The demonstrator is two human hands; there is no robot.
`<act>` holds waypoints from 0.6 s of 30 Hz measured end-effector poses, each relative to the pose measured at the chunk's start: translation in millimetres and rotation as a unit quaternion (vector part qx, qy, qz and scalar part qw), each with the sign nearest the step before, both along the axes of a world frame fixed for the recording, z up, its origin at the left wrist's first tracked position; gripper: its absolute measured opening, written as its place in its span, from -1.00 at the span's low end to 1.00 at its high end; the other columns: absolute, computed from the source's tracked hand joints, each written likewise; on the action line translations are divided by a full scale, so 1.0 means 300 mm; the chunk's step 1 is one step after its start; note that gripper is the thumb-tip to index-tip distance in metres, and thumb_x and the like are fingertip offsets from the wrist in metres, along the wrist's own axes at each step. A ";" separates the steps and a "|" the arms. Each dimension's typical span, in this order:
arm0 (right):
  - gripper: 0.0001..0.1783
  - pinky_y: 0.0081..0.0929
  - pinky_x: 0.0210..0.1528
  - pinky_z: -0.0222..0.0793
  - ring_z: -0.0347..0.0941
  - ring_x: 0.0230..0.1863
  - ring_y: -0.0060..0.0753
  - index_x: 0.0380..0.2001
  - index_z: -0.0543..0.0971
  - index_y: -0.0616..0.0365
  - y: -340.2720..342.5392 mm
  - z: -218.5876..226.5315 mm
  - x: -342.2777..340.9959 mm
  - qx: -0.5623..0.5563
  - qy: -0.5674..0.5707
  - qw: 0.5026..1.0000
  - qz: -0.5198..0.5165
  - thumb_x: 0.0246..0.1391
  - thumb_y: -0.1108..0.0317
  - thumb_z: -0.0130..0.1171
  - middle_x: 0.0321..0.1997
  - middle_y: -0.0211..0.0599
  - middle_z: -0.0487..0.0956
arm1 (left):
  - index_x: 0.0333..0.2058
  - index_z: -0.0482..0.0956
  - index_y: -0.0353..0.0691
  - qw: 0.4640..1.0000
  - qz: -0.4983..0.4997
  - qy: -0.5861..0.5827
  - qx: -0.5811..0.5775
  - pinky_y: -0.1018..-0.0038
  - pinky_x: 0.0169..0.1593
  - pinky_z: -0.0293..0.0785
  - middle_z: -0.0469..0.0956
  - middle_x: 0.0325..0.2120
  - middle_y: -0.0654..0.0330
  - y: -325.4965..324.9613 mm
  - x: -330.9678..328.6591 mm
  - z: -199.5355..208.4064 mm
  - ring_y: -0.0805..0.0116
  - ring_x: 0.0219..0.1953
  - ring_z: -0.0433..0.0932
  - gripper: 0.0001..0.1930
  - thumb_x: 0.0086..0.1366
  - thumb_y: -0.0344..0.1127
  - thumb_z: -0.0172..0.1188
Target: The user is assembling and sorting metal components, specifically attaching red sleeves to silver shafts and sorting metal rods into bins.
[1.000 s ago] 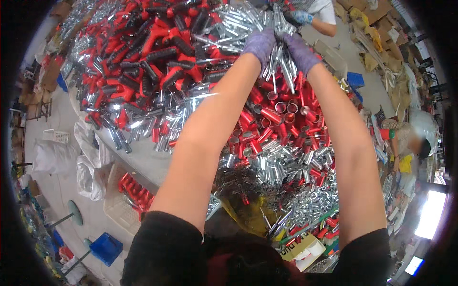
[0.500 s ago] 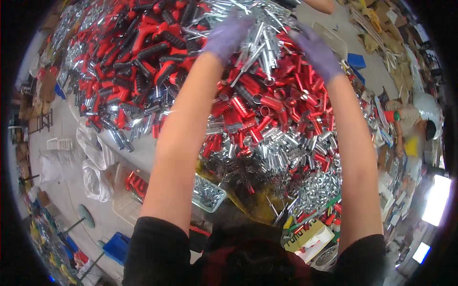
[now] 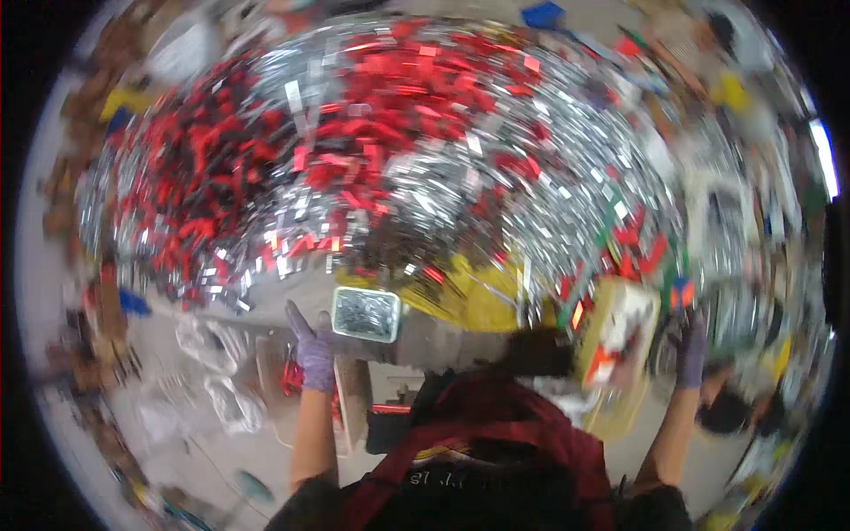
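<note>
My left hand (image 3: 314, 354), in a purple glove, is low on the left at the front edge of the table, its fingers apart and nothing seen in them. Just right of it sits a pale green tray (image 3: 365, 338) of small metal parts, apart from the fingers. Far to the right is my right hand (image 3: 691, 356), also gloved in purple. Its fingers are smeared by motion, beside a dark round dish (image 3: 662, 351). A wide heap of red metal tubes (image 3: 416, 84), red-and-black handles (image 3: 208, 146) and silvery metal parts (image 3: 575, 133) spreads ahead, blurred.
A yellow box (image 3: 584, 341) holding white and red items stands at the table's front right. Yellow sheeting (image 3: 465, 296) lies at the near edge of the heap. Below the left hand is a bin (image 3: 354, 403) with red pieces. Another person (image 3: 691, 40) is at the far right.
Both hands have left the far part of the heap and come back near my body, spread wide to either side. The view has shifted and is more blurred.
</note>
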State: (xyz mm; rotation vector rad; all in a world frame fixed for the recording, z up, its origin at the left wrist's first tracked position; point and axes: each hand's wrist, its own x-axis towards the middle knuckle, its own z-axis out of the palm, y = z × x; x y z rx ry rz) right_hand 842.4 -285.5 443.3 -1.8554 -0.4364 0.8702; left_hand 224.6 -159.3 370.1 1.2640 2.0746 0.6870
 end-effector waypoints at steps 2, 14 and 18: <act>-0.46 -0.30 0.02 0.19 0.11 0.17 -0.34 0.13 0.16 -0.02 -0.212 -0.072 0.086 0.001 0.074 0.997 0.009 0.10 0.04 -0.18 0.23 -0.36 0.09 | 0.19 -0.24 -0.22 0.994 -0.103 -0.003 0.025 0.39 0.23 -0.20 -0.18 0.21 -0.01 -0.099 0.142 -0.035 0.15 0.25 -0.17 -0.18 0.14 0.04 0.00; -0.32 -0.14 -0.02 0.18 0.05 0.19 -0.15 0.20 -0.01 -0.19 -1.813 -0.305 -0.019 -0.018 0.151 0.951 -0.267 0.05 -0.12 -0.16 0.19 -0.20 0.12 | 0.20 -0.18 -0.12 0.893 -0.450 -0.021 -0.015 0.34 0.19 -0.06 -0.14 0.20 0.04 -0.874 1.066 -0.028 0.19 0.20 -0.04 -0.30 0.20 -0.09 -0.02; -0.33 -0.16 -0.02 0.18 0.13 0.12 -0.20 0.19 0.02 -0.22 -1.979 -0.341 0.007 -0.009 0.156 0.944 -0.290 0.03 -0.08 -0.11 0.17 -0.27 0.14 | 0.17 -0.18 -0.32 0.854 -0.506 -0.120 -0.007 0.38 0.18 -0.01 -0.11 0.18 -0.03 -1.068 1.346 -0.009 0.18 0.19 0.00 -0.27 0.20 -0.10 0.00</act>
